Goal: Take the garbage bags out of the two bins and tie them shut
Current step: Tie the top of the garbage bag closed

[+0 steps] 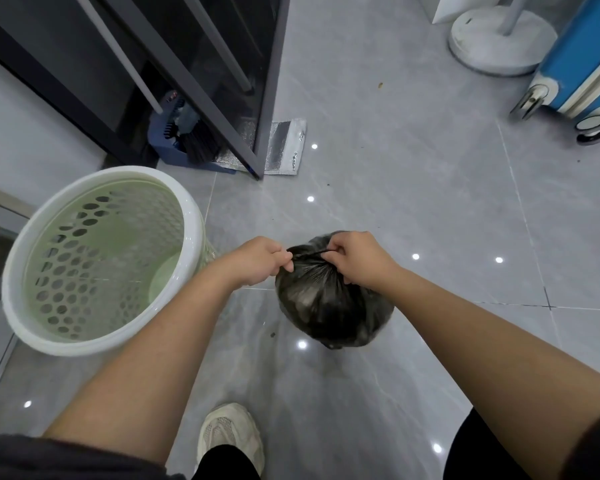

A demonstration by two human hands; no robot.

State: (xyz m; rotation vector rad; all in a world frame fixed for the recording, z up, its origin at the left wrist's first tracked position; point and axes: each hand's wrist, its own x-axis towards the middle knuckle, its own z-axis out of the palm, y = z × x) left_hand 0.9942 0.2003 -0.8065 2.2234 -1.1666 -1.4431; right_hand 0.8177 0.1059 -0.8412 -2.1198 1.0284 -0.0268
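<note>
Item: black garbage bag [329,306], centre frame, right of bagless green bin [14,306]. Left grip [257,259] and right grip [352,259]: both curled closed, each pinching a gathered neck end. Handling: pull ends apart evenly, seating knot low.

Reads to me as a home, a domestic corner rather than a workplace. Glossy grey marble-look floor tiles [413,188] carry small bright light reflections. A blue hard-shell suitcase on chrome-and-white wheels [582,60] is parked top right, just beside a round white stand base with a white pole [499,43]. Upper left is a black metal-framed glass door [272,84], with a blue plastic dustpan [174,147] and a black-bristled brush [200,142] behind it. A silver foil pouch [284,147] lies at the door's foot. A pale green perforated plastic waste bin with a white rim [191,209] stands left.
</note>
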